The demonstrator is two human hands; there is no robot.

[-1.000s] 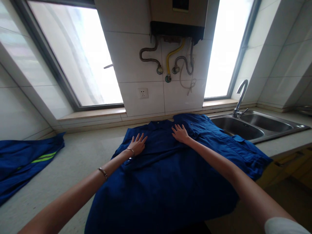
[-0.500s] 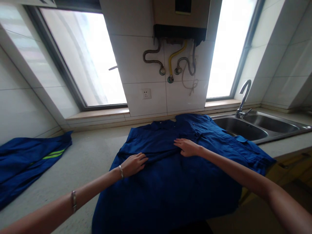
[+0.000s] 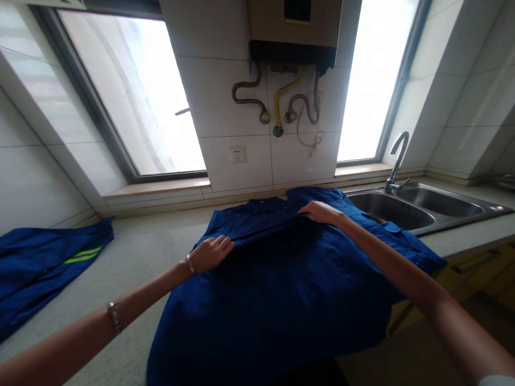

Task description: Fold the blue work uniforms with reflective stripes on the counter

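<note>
As seen from the head camera, nearest things first:

Garment: a dark blue cotton work shirt point(image 3: 273, 289) lay spread on the pale speckled stone countertop point(image 3: 132, 257), its lower part draped over the near edge and its right part reaching towards the sink.

Left hand: the left hand point(image 3: 210, 252) rested at the shirt's left side, fingers curled and pinching a fold of cloth; two metal bracelets point(image 3: 114, 317) circled that forearm.

Right hand: the right hand point(image 3: 322, 212) lay farther off, near the collar, fingers bent down and gripping the same raised fold.

Step in hand: judged from the ridge of cloth running between the hands, a fold across the upper shirt was being made.

Next move: it would seem to call for both hands carrying the fold evenly, so that the edge lands straight and without creases.

Long axis: it ran from the viewer towards the wall, collar end pointing at the windows, hem end hanging nearest.

Left of scene: a second blue garment with yellow-green reflective stripes point(image 3: 48, 268) lay well apart on the counter.

Right of scene: a stainless steel double sink point(image 3: 422, 206) with a curved tap point(image 3: 396, 161) stood just beside the shirt.

Far wall: white tiles bore a socket point(image 3: 237, 154), and a water heater with pipes point(image 3: 293, 32).
</note>
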